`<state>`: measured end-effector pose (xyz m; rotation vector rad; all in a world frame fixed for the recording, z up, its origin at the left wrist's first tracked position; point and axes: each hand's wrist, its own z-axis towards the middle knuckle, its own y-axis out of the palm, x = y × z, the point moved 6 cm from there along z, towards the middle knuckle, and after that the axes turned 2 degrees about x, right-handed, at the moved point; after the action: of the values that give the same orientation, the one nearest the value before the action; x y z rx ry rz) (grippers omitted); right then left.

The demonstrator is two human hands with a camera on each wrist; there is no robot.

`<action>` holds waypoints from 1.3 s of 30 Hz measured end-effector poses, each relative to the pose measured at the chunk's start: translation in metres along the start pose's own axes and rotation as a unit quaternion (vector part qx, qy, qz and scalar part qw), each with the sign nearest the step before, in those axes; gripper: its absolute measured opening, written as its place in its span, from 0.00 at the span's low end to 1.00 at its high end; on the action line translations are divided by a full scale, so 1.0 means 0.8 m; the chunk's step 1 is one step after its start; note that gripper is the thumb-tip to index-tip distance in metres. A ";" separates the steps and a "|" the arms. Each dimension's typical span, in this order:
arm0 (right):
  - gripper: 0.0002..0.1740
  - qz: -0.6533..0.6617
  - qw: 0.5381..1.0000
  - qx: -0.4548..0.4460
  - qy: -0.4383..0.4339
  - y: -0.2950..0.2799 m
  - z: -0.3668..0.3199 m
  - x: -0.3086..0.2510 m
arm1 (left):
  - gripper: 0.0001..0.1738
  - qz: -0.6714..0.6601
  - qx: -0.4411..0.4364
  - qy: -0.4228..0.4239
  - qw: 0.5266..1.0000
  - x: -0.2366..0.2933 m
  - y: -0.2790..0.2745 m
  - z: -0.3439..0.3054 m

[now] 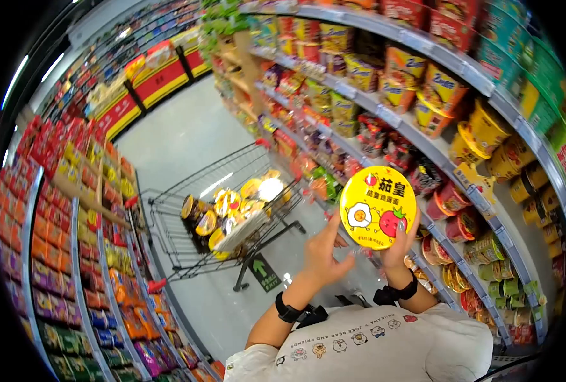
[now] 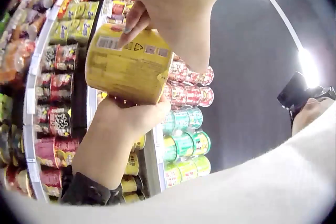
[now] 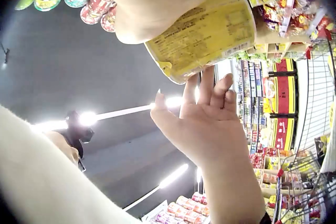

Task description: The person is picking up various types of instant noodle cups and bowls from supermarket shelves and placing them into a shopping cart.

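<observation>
A yellow noodle tub (image 1: 378,207) is tilted so that its round lid, with an egg and a tomato drawn on it, faces the head camera. My right hand (image 1: 399,249) grips the tub from the near right side; the left wrist view shows this hand (image 2: 123,121) around the tub's lower end. At the lid's left edge is my left hand (image 1: 324,254). In the right wrist view the left hand (image 3: 207,129) has its palm facing the camera, fingertips touching the tub (image 3: 205,32) and thumb apart from it. Printed text and a barcode show on the tub (image 2: 126,69) in the left wrist view.
A wire shopping cart (image 1: 168,219) holding several tubs and packs stands left of my hands. Shelves of noodle tubs (image 1: 423,95) curve along the right, and shelves of packets (image 1: 53,261) line the left. A green floor sign (image 1: 265,272) lies beside the cart.
</observation>
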<state>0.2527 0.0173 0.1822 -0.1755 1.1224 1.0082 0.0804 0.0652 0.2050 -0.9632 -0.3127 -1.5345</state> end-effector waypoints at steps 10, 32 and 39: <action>0.27 0.013 0.976 -0.117 0.186 0.169 -0.070 0.083 | 0.44 0.094 0.033 -0.193 0.976 -0.071 -0.151 -0.057; 0.21 -0.035 0.900 -0.270 0.340 0.381 0.145 0.454 | 0.30 0.025 0.141 -0.343 0.928 -0.431 -0.178 0.114; 0.23 -0.198 0.848 -0.417 0.262 0.434 0.110 0.574 | 0.24 -0.270 0.256 -0.587 0.719 -0.571 -0.169 0.044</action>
<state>0.0824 0.5335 -0.0274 -1.4037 0.9872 1.0355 -0.0677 0.4359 -0.0568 -1.3312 -1.9679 -0.9680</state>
